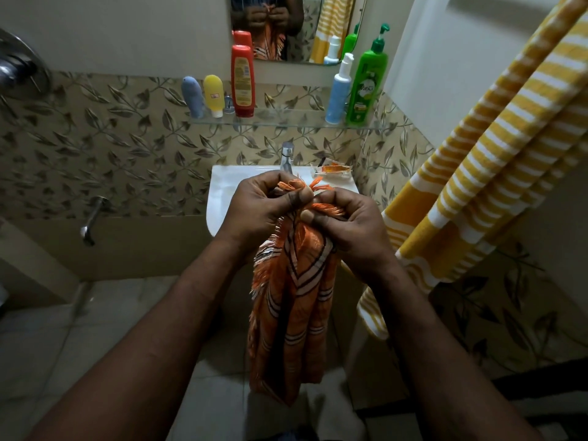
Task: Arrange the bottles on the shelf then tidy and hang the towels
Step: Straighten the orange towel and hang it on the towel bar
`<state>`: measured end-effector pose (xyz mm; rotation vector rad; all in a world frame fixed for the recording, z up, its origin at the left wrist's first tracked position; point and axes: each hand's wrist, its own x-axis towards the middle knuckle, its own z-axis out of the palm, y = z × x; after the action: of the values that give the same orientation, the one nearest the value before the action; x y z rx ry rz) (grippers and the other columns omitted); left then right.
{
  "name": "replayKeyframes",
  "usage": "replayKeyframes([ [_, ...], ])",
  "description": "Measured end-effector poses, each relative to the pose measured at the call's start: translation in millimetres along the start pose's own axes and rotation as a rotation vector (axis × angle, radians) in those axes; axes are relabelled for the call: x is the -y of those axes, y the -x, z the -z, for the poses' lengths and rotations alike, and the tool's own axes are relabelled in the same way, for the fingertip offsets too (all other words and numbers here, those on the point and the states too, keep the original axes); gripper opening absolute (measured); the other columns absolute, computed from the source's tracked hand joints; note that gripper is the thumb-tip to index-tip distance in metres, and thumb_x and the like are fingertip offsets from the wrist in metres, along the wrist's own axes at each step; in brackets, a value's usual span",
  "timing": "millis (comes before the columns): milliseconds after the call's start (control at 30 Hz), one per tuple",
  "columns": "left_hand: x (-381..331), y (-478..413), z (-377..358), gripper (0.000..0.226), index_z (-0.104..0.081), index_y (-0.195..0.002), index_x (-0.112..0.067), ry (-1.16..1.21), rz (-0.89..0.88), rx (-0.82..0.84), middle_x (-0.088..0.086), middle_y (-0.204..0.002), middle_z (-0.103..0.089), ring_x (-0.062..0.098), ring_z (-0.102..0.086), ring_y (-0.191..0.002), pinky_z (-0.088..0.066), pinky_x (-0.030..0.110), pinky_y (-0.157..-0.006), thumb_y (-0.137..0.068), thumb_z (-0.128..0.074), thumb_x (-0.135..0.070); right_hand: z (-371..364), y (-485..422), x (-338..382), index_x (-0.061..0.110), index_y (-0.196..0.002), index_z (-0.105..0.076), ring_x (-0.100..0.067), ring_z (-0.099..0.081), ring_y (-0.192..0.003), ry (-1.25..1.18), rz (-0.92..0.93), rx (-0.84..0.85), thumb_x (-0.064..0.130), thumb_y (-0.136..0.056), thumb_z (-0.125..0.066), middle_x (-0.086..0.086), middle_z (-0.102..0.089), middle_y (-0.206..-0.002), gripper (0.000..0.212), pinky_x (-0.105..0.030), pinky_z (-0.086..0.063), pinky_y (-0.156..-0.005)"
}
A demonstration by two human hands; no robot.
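Note:
An orange towel (292,300) with white and dark stripes hangs bunched in front of the sink. My left hand (264,208) pinches its fringed top edge, and my right hand (346,227) grips the same edge beside it. A yellow and white striped towel (496,148) hangs at the right. On the glass shelf (286,120) stand a blue bottle (192,97), a yellow bottle (213,95), a red bottle (242,81), a white and blue pump bottle (339,90) and a green pump bottle (366,81).
A white sink (222,192) with a tap (287,157) sits under the shelf. An orange sachet (334,169) lies on the sink's back right corner. A mirror (296,27) hangs above. A wall spout (92,221) sticks out at the left.

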<state>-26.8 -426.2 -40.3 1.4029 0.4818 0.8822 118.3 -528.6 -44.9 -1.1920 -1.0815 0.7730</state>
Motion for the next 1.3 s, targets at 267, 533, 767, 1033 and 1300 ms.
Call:
replayKeyframes([
  [267, 22, 16, -18, 0.023, -0.071, -0.083, -0.021, -0.289, 0.073, -0.198, 0.001, -0.075, -0.072, 0.019, -0.070, -0.074, -0.063, 0.051, -0.078, -0.094, -0.075, -0.040, -5, 12, -13, 0.021, -0.084, -0.076, -0.024, -0.076, -0.081, 0.227, 0.002, -0.263, 0.014, -0.083, -0.087, -0.004, -0.078, -0.084, 0.013, -0.048, -0.065, -0.076],
  [533, 19, 21, -25, 0.028, -0.077, -0.095, 0.001, 0.053, 0.237, -0.211, 0.026, -0.091, -0.074, 0.029, -0.073, -0.082, -0.063, 0.042, -0.081, -0.095, -0.075, -0.027, -10, 16, -11, 0.029, -0.085, -0.068, -0.001, -0.068, -0.074, 0.486, 0.108, -0.262, 0.016, -0.088, -0.082, 0.012, -0.071, -0.078, 0.020, -0.025, -0.057, -0.065],
  [767, 20, 13, -16, 0.022, -0.077, -0.079, -0.008, 0.061, 0.249, -0.306, 0.014, -0.080, -0.075, 0.025, -0.071, -0.077, -0.059, 0.040, -0.075, -0.096, -0.065, -0.006, -8, 13, -6, 0.019, -0.094, -0.071, -0.005, -0.073, -0.088, 0.450, 0.093, -0.078, 0.009, -0.091, -0.078, 0.004, -0.078, -0.093, 0.012, -0.030, -0.060, -0.074],
  [1033, 15, -4, 0, 0.019, -0.079, -0.085, -0.018, -0.162, 0.139, -0.164, 0.008, -0.087, -0.077, 0.021, -0.072, -0.084, -0.059, 0.057, -0.096, -0.100, -0.067, -0.019, 14, -1, 4, 0.025, -0.090, -0.078, -0.013, -0.073, -0.087, 0.464, 0.148, 0.023, 0.011, -0.083, -0.085, 0.008, -0.076, -0.089, 0.017, -0.048, -0.060, -0.082],
  [1300, 7, -9, -5, 0.021, -0.078, -0.095, -0.017, -0.246, 0.010, -0.071, 0.008, -0.092, -0.080, 0.021, -0.077, -0.089, -0.063, 0.046, -0.090, -0.102, -0.063, -0.005, 15, -15, -5, 0.018, -0.089, -0.078, -0.024, -0.072, -0.096, 0.318, 0.153, -0.110, 0.011, -0.080, -0.084, 0.000, -0.075, -0.096, 0.013, -0.058, -0.059, -0.085],
])
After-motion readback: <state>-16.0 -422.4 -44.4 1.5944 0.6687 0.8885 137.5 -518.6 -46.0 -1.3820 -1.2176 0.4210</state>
